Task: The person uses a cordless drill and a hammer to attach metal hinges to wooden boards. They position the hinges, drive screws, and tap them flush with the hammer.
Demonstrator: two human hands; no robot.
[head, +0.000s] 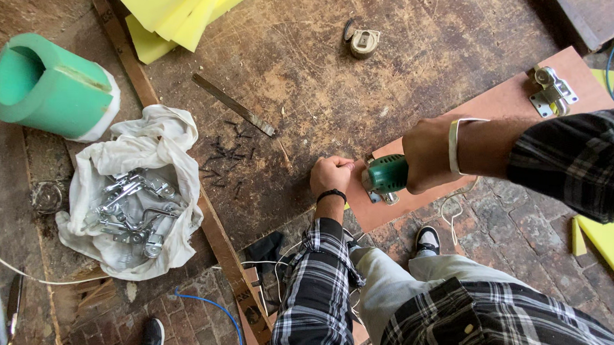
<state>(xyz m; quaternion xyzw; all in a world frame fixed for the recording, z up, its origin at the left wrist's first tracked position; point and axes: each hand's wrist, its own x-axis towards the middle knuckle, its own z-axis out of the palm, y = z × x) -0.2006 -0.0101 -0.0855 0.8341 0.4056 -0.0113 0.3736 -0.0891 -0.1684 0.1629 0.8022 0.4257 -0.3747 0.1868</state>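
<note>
Near the centre of the frame the left hand (pixel 332 175) is clenched into a fist, knuckles up, pressed down at the corner of a thin reddish-brown hardboard sheet (pixel 503 105) that runs from the centre toward the upper right. Its forearm, in a black-and-white plaid sleeve with a dark wristband, rises straight from the bottom edge.

Just to its right, the right hand (pixel 428 154) wraps tightly around a green-bodied electric power tool (pixel 385 174), whose nose points down at a small metal fitting on the sheet's corner. The wrist is bent and carries a white band; the arm enters from the right edge, roughly level.

A silver metal hinge bracket (pixel 552 90) lies on the sheet at upper right. On the worn wooden floor sit a tape measure (pixel 362 41) at top centre, scattered dark screws (pixel 226 155), a white cloth holding metal brackets (pixel 134 206) at left, a green foam roll (pixel 52 89) at upper left, and yellow foam sheets (pixel 179 8) along the top.
</note>
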